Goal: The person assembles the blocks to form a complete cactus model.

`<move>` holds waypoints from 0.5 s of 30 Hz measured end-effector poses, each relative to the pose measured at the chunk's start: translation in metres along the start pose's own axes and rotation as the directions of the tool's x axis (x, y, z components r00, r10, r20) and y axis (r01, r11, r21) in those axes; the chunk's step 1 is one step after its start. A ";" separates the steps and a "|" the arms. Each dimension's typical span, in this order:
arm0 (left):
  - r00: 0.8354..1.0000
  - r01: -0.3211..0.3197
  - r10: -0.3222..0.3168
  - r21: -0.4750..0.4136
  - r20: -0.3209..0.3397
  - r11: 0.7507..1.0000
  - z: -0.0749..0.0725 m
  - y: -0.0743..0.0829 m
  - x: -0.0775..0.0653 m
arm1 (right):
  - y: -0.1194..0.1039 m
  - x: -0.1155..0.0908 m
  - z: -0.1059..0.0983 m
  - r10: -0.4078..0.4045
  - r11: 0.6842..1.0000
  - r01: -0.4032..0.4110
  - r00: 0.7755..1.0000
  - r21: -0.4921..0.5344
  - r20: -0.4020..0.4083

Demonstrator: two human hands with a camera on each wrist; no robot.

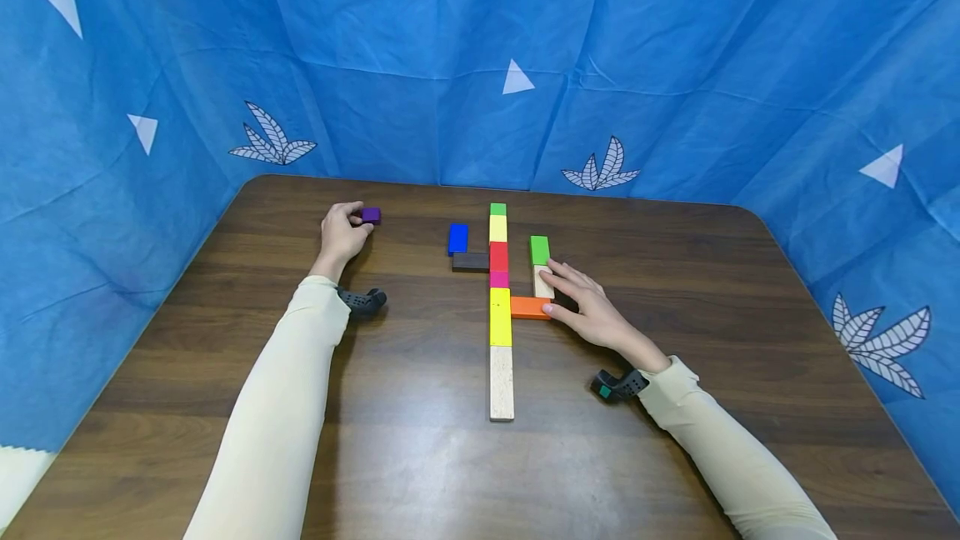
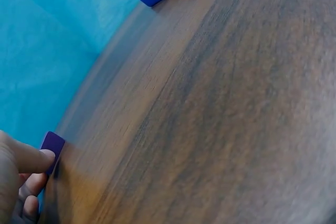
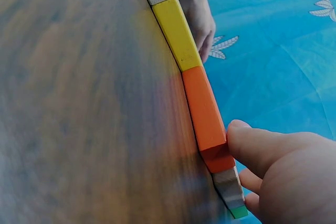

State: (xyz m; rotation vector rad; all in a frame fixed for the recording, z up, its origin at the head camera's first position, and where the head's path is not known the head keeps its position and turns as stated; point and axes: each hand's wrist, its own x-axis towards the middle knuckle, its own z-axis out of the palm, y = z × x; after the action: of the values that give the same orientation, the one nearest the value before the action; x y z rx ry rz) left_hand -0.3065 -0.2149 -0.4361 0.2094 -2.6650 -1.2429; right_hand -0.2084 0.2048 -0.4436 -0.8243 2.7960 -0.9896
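At the far left of the table, my left hand (image 1: 343, 236) pinches a small purple block (image 1: 371, 216) between thumb and fingers. In the left wrist view the thumb lies against the purple block (image 2: 53, 144). My right hand (image 1: 592, 307) has its fingers extended; the thumb rests at the right end of an orange block (image 1: 530, 308) and the fingertips are at a plain wooden block (image 1: 542, 282). Beyond that wooden block lies a green block (image 1: 539, 250). The right wrist view shows the thumb beside the orange block (image 3: 207, 114).
A long column of blocks runs down the middle: small green (image 1: 498, 209), pale yellow (image 1: 498, 228), red (image 1: 498, 257), magenta (image 1: 498, 279), yellow (image 1: 500, 317), plain wood (image 1: 502, 383). A black block (image 1: 470, 262) joins its left side, with a blue block (image 1: 458, 239) behind. Blue cloth (image 1: 480, 65) hangs behind the table.
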 end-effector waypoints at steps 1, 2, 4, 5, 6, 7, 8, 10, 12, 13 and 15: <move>1.000 0.005 -0.005 -0.003 0.001 1.000 0.000 0.000 0.000 | 0.000 0.000 0.000 -0.001 1.000 0.001 1.000 0.000 0.000; 1.000 0.010 -0.010 -0.008 0.001 1.000 0.000 0.000 0.000 | 0.000 0.000 0.000 -0.002 1.000 0.002 1.000 0.000 -0.001; 1.000 0.020 -0.020 -0.015 -0.003 1.000 0.001 0.000 -0.001 | 0.000 0.000 0.000 -0.003 1.000 0.003 1.000 -0.002 -0.001; 1.000 0.023 -0.024 -0.021 -0.008 1.000 0.001 0.000 -0.001 | 0.001 0.000 0.000 -0.003 1.000 0.003 1.000 -0.003 -0.001; 1.000 0.025 -0.025 -0.023 -0.013 0.999 0.002 0.000 -0.001 | 0.001 0.000 0.000 -0.002 1.000 0.002 1.000 -0.004 0.000; 0.999 0.028 -0.028 -0.028 -0.018 0.999 0.002 0.000 -0.001 | 0.001 0.000 0.000 -0.001 1.000 0.001 1.000 -0.004 0.000; 0.999 0.029 -0.029 -0.032 -0.023 0.999 0.003 0.000 -0.001 | 0.001 0.000 0.000 0.000 1.000 0.000 1.000 -0.005 0.000; 0.999 0.032 -0.033 -0.037 -0.032 0.999 0.003 0.000 -0.002 | 0.002 0.000 0.000 0.003 1.000 -0.003 1.000 -0.005 0.001; 0.999 0.034 -0.036 -0.045 -0.039 0.998 0.004 0.000 -0.001 | 0.002 0.000 0.000 0.006 1.000 -0.006 1.000 -0.006 0.001; 0.998 0.036 -0.038 -0.050 -0.043 0.998 0.004 0.000 -0.001 | 0.002 0.000 0.000 0.006 1.000 -0.006 1.000 -0.006 0.001; 0.998 0.043 -0.046 -0.060 -0.052 0.997 0.005 0.000 -0.001 | 0.002 0.000 0.000 0.005 1.000 -0.005 1.000 -0.005 0.001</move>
State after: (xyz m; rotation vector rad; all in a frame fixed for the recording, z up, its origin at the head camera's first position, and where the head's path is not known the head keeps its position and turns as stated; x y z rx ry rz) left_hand -0.3068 -0.2111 -0.4391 0.2906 -2.5888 -1.3079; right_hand -0.2092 0.2061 -0.4451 -0.8173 2.7994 -0.9810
